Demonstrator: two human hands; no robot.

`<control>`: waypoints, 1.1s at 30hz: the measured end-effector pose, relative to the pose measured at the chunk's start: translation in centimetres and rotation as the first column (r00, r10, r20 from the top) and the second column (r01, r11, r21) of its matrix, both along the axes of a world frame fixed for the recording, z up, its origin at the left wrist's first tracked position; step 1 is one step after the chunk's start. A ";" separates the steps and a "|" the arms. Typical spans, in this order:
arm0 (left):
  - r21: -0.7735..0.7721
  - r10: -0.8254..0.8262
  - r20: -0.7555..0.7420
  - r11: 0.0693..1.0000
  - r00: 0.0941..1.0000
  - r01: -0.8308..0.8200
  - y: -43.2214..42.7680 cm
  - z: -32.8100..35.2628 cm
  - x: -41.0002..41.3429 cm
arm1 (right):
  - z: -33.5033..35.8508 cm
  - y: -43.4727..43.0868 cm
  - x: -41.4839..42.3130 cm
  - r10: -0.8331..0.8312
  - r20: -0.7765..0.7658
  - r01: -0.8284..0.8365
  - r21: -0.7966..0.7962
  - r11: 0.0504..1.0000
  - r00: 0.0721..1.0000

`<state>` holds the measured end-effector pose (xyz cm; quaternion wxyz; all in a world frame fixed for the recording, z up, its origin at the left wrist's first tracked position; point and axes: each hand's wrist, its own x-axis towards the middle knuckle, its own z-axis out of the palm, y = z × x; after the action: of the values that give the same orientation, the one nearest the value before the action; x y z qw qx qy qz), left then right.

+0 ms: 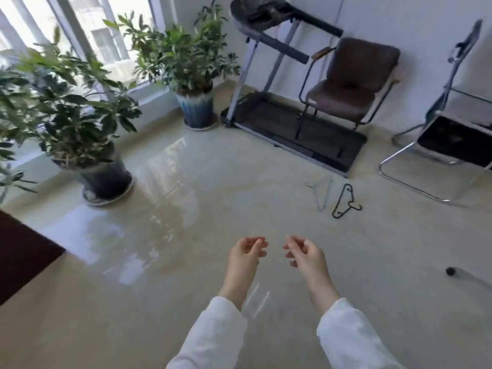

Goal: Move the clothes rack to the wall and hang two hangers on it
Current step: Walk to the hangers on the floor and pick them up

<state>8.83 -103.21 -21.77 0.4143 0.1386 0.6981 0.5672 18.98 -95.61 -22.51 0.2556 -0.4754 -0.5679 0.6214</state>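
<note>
Two hangers lie on the shiny floor ahead and to the right: a pale wire hanger [320, 194] and a black hanger [345, 201] beside it. My left hand [246, 253] and my right hand [303, 253] hover side by side above the floor, nearer to me than the hangers, fingers loosely curled and apart, holding nothing. At the right edge a grey bar with a black end cap [450, 271] rests on the floor; I cannot tell whether it belongs to the clothes rack. No rack is plainly visible.
A treadmill [292, 121] and a brown chair [351, 83] stand by the far wall. A chrome folding chair [436, 153] is at the right. Two potted plants [106, 177] [197, 107] stand near the window. Dark furniture [24, 254] sits at the left.
</note>
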 end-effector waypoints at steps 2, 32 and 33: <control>-0.011 -0.082 0.000 0.997 0.997 0.082 3.6 -0.5 0.7 | -0.6 2.7 1.3 -0.088 0.018 0.088 -0.012 0.996 0.996; -0.260 -0.544 0.044 0.804 0.838 0.535 58.8 -11.1 -12.1 | -10.7 50.6 -2.2 -0.740 0.146 0.750 -0.235 0.619 0.657; -0.267 -0.542 0.041 0.803 0.839 0.532 61.3 -11.9 -11.8 | -11.7 53.0 -2.0 -0.745 0.133 0.749 -0.252 0.613 0.654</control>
<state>-2.99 -41.92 -33.67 0.5597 0.2835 0.7079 0.3244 17.01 -42.59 -34.25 0.4152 -0.7046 -0.2249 0.5297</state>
